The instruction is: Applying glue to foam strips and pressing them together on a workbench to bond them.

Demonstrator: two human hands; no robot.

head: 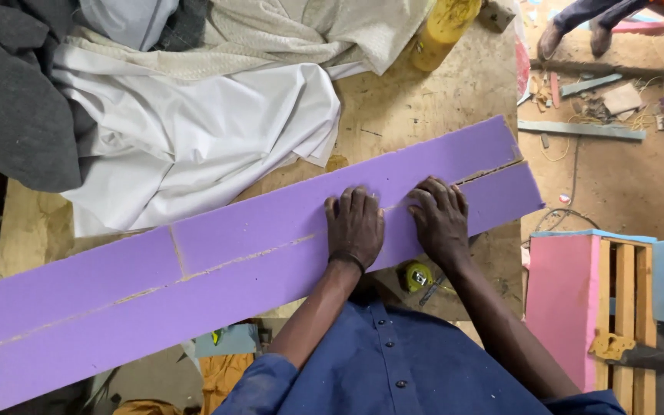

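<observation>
pressing purple foam strip [194, 269]: left hand [355, 227], right hand [441, 221] flat, fingers spread, gripping nothing; strip's left end cut off.

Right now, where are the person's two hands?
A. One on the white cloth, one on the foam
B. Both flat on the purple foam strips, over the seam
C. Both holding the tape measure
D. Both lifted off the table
B: the left hand and the right hand lie palm-down, side by side, on the purple foam strips along their seam.
</observation>
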